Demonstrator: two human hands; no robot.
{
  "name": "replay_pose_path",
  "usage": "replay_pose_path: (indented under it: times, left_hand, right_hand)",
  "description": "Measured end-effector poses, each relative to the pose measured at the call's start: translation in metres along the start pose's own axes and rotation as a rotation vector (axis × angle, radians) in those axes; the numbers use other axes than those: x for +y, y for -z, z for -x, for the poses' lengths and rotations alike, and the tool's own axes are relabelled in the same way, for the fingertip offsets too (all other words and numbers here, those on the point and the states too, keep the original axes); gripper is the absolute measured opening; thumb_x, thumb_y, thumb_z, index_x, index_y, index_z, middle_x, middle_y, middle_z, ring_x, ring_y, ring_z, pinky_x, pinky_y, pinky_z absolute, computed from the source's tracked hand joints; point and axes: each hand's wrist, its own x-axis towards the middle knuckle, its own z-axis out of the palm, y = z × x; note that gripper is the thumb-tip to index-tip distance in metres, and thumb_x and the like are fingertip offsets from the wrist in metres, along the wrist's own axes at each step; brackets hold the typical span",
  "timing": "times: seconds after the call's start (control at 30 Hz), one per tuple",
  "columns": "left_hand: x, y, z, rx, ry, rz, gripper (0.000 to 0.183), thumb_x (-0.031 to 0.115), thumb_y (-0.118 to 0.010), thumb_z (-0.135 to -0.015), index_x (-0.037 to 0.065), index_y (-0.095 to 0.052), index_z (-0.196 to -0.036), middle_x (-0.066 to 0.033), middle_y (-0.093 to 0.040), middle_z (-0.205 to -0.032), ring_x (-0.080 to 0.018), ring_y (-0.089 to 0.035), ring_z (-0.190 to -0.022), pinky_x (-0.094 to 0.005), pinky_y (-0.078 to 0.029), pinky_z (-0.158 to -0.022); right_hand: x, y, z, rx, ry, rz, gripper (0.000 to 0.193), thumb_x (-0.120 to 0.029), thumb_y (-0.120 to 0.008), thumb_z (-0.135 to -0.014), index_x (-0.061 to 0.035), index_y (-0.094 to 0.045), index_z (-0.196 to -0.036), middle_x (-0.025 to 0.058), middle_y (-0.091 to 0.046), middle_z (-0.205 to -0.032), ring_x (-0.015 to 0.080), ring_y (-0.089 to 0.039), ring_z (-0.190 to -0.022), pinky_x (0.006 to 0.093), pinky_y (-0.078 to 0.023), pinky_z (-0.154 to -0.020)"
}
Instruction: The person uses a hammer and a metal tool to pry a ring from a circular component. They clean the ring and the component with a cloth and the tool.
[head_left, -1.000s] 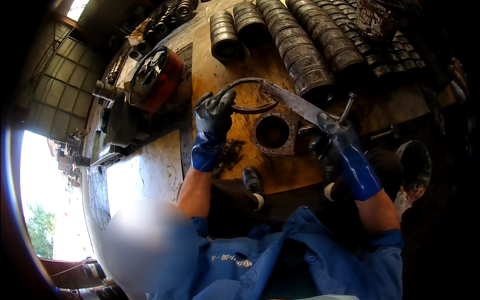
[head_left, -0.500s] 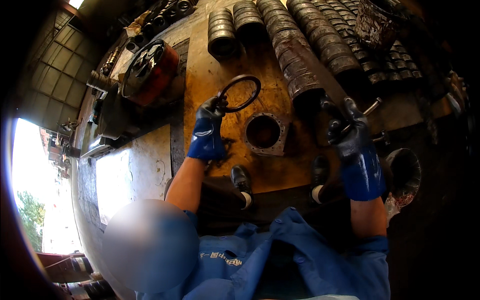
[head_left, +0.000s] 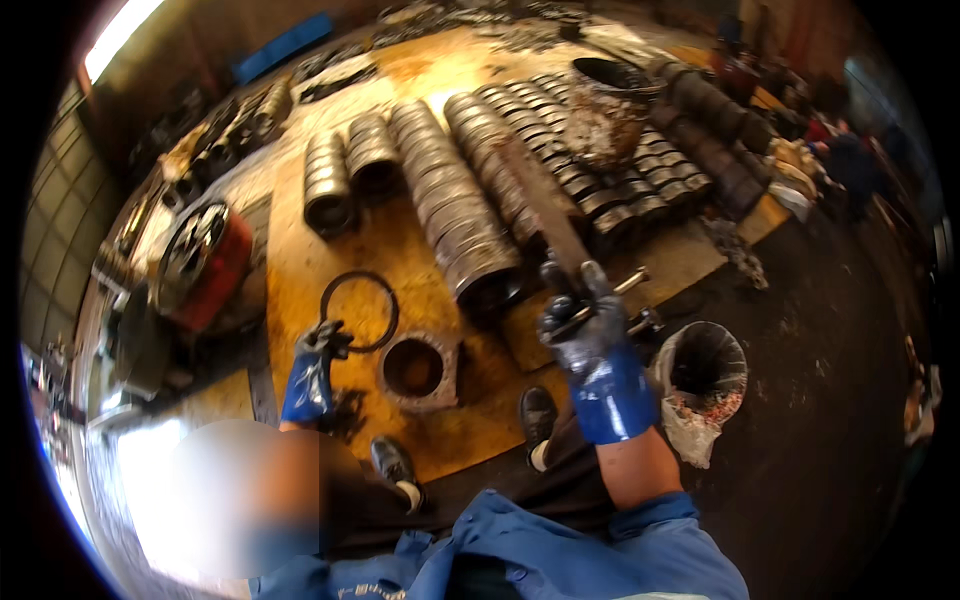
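A dark thin ring [head_left: 395, 311] stands tilted in my left hand [head_left: 318, 365], its lower edge pinched between gloved fingers. Just right of it on the yellowish board lies a metal housing [head_left: 448, 368] with a round bore and bolt holes around the rim. My right hand [head_left: 588, 335], in a blue and black glove, is closed around the near end of a long, flat, brownish blade [head_left: 550, 215]. This reaches away over the rows of cylinders. A shiny metal rod [head_left: 632, 281] shows beside the right fingers; I cannot tell whether it is held.
Rows of metal cylinders [head_left: 440, 200] lie beyond my hands. A red drum [head_left: 222, 270] stands left, a crusted bucket [head_left: 605, 120] farther back. Right of my feet is a lined bin [head_left: 735, 350]. My shoes [head_left: 392, 458] are at the board's near edge.
The view has swung, so the scene sits lower and farther left, with more of the far floor and right side showing. Both hands keep their holds.
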Motion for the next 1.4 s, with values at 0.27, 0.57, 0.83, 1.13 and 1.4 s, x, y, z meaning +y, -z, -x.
replay_pose_path:
  times: [0.27,0.57,0.83,1.13,1.4]
  left_hand:
    - [0.030,-0.070,-0.037,-0.136,-0.034,0.178,0.031,0.009,-0.050,-0.094,-0.007,-0.053,-0.120,-0.0175,-0.067,-0.095,-0.0218,-0.065,-0.076,-0.0286,-0.052,-0.064]
    - [0.071,-0.140,-0.029,-0.235,-0.244,0.132,0.038,0.027,-0.055,-0.095,-0.004,-0.056,-0.117,-0.0138,-0.068,-0.099,-0.0135,-0.062,-0.072,-0.0260,-0.051,-0.064]
    - [0.018,-0.158,-0.021,-0.413,-0.267,-0.031,0.036,0.024,-0.057,-0.093,-0.002,-0.058,-0.118,-0.0039,-0.065,-0.096,-0.0075,-0.057,-0.075,-0.0225,-0.047,-0.067]
    - [-0.029,-0.104,-0.068,-0.281,-0.160,0.081,0.036,0.004,-0.062,-0.086,-0.003,-0.055,-0.121,-0.0098,-0.064,-0.105,-0.0134,-0.059,-0.089,-0.0251,-0.049,-0.077]
    - [0.006,-0.087,-0.056,-0.155,0.062,0.246,0.046,0.023,-0.070,-0.084,-0.002,-0.056,-0.120,-0.0135,-0.066,-0.105,-0.0160,-0.064,-0.082,-0.0292,-0.054,-0.072]
  right_hand:
    - [-0.029,0.006,0.007,0.053,0.068,0.092,0.032,-0.028,-0.051,-0.094,-0.0063,-0.057,-0.116,0.0081,-0.066,-0.085,0.0093,-0.048,-0.052,0.0265,-0.039,-0.047]
    - [0.007,0.006,0.003,0.158,-0.080,0.473,0.038,-0.029,-0.052,-0.092,-0.0013,-0.055,-0.119,0.0179,-0.068,-0.090,0.0173,-0.054,-0.051,0.0303,-0.044,-0.045]
    - [0.021,0.005,0.000,0.198,-0.008,0.469,0.038,-0.029,-0.055,-0.092,0.0014,-0.055,-0.113,0.0135,-0.067,-0.086,0.0137,-0.054,-0.052,0.0277,-0.044,-0.045]
    - [-0.041,0.014,-0.055,-0.056,0.113,0.472,0.051,-0.018,-0.058,-0.071,0.0022,-0.051,-0.118,0.0155,-0.065,-0.089,0.0178,-0.061,-0.059,0.0323,-0.052,-0.051]
    - [-0.204,-0.102,-0.145,0.294,0.553,0.869,0.026,-0.021,-0.059,-0.091,0.0009,-0.056,-0.105,0.0083,-0.063,-0.076,0.0097,-0.055,-0.051,0.0240,-0.045,-0.040]
